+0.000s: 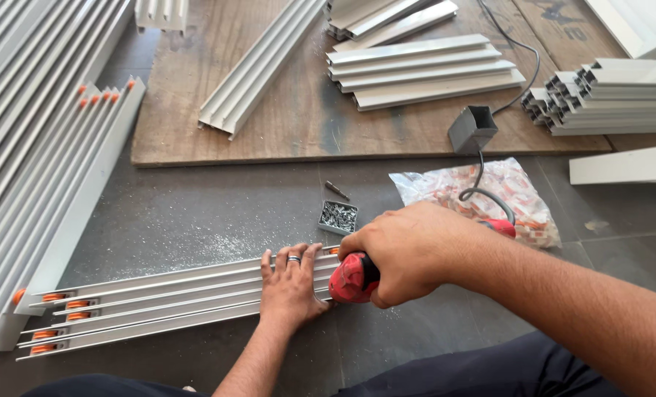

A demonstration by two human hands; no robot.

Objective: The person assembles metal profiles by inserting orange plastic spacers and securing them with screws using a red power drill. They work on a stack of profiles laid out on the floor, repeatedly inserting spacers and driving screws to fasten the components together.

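Observation:
My right hand (409, 250) grips a red power drill (352, 278), its nose pointing left at the end of a grey aluminium track rail (159, 294) lying on the floor. My left hand (291, 283), a ring on one finger, presses flat on that rail's right end, fingers spread. Orange rollers (67, 303) sit in the rail's left end. The drill's grey cord (482, 192) loops away behind my right hand. A small open box of screws (338, 217) stands just beyond the hands, with a loose drill bit (336, 190) past it.
A clear bag of orange and white parts (519, 192) lies to the right. A wooden board (298, 110) carries stacked aluminium profiles (423, 70) and a short square tube (472, 129). More rails with orange rollers (41, 162) lean along the left; profile bundles (611, 95) sit far right.

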